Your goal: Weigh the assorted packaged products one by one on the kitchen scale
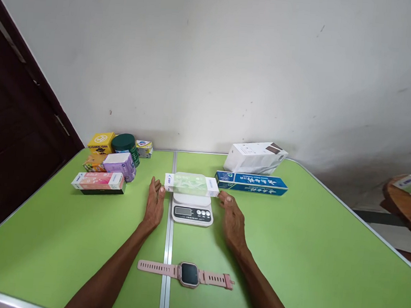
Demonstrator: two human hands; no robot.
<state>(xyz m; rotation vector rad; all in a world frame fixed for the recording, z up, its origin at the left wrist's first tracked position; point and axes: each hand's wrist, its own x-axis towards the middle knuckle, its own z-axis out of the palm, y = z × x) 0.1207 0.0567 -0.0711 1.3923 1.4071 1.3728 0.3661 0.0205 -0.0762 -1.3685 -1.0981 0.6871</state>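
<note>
Seen from the head camera: a green folding table [75, 238] set against a pale wall, split down the middle by a metal seam. At its centre, a small white kitchen scale [192, 209], with a long white-and-green box [192, 184] lying flat across its platform, both ends overhanging. Left hand [154, 203] flat-edged beside the box's left end, fingers straight and loose, tips just at the end, perhaps touching, though too close to call. Right hand [232, 217] at the box's right end, fingers relaxed and slightly curled, tips at the corner, gripping nothing. Both forearms stretched in from the near edge. Nearer the body, a pink smartwatch [189, 273] laid out flat across the seam, strap spread to either side. Just right of the scale, a long blue box [251, 183], and behind it a white carton [255, 157] by the wall. Off to the left, well apart from the hands, a cluster: a pink box [98, 181], a purple pack [120, 164], a yellow box [101, 141], a dark green tin [124, 143] and a small box [144, 147] behind.
</note>
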